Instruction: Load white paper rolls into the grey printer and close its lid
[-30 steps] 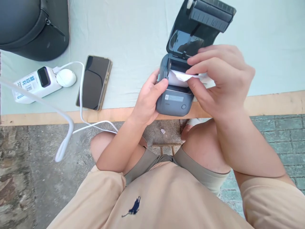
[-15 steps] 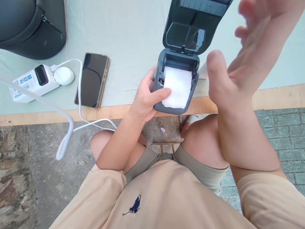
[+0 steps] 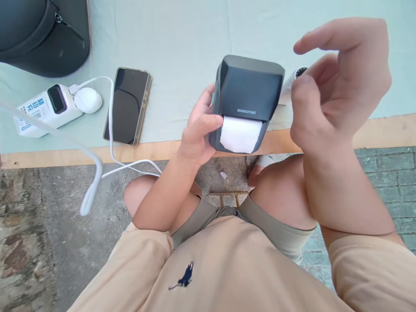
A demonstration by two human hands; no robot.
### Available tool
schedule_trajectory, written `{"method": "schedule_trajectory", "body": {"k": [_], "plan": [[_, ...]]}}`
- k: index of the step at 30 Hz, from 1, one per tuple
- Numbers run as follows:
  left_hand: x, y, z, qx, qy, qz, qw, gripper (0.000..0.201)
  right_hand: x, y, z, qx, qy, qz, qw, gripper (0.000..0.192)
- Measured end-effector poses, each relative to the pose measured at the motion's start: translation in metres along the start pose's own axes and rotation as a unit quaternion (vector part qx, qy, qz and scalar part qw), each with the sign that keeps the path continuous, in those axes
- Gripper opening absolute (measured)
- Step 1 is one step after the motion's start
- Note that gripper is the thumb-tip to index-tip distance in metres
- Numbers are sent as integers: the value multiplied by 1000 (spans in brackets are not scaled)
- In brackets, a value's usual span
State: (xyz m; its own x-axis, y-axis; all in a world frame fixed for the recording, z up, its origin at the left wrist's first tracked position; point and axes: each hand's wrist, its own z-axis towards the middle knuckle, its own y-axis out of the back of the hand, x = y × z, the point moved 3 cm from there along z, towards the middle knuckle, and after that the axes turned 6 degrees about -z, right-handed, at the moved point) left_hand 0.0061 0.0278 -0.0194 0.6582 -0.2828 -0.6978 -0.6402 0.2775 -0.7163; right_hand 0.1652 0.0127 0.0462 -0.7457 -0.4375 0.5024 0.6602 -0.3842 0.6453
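Note:
A dark label printer (image 3: 250, 93) with its lid down is held in my left hand (image 3: 199, 130) by its left side, above the table's near edge. My left thumb rests beside the slot. White paper (image 3: 241, 134) with a ragged edge sticks out of the printer's front, below the lettering on the lid. To the right of the printer, my right hand (image 3: 344, 78) is raised apart from it, fingers bent and spread, with nothing in it. Partly hidden behind my right hand lies a white object with a dark round end (image 3: 300, 73); its kind does not show.
A black phone (image 3: 128, 106) lies left of the printer. Beyond it are a white power bank (image 3: 48, 110) with a small screen, a round white charger (image 3: 88, 100) and a looping white cable (image 3: 110, 125). A black zippered bag (image 3: 42, 39) stands at the back left.
The printer's lid has swung down from open to shut, covering all but the front end of the paper. My right hand has curled its fingers and come lower. My left hand keeps its hold.

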Motion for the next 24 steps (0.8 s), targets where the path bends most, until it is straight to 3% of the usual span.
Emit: {"method": "schedule_trajectory", "body": {"k": [4,7,10,14,17,20,24], "plan": [[1,-5,-2,13,12,5,1000,39,11,-7,-7,104,-5,30,994,44],[0,-14,-5,-26,-3,56,998,38,10,-12,-8,173,-16,17,985,57],[-3,-20,-8,-72,-18,87,993,24,3,-15,-7,189,-35,32,981,56],[-3,-17,-6,-56,12,90,994,24,-3,-18,-7,217,-44,42,974,59],[-3,-15,-5,-22,20,79,996,29,-4,-18,-8,214,-51,44,974,59],[-2,-17,-4,-29,18,49,998,30,-4,-17,-10,186,-34,43,981,56],[0,-15,-2,-30,36,16,999,46,-3,-12,-10,129,4,61,990,45]]}}
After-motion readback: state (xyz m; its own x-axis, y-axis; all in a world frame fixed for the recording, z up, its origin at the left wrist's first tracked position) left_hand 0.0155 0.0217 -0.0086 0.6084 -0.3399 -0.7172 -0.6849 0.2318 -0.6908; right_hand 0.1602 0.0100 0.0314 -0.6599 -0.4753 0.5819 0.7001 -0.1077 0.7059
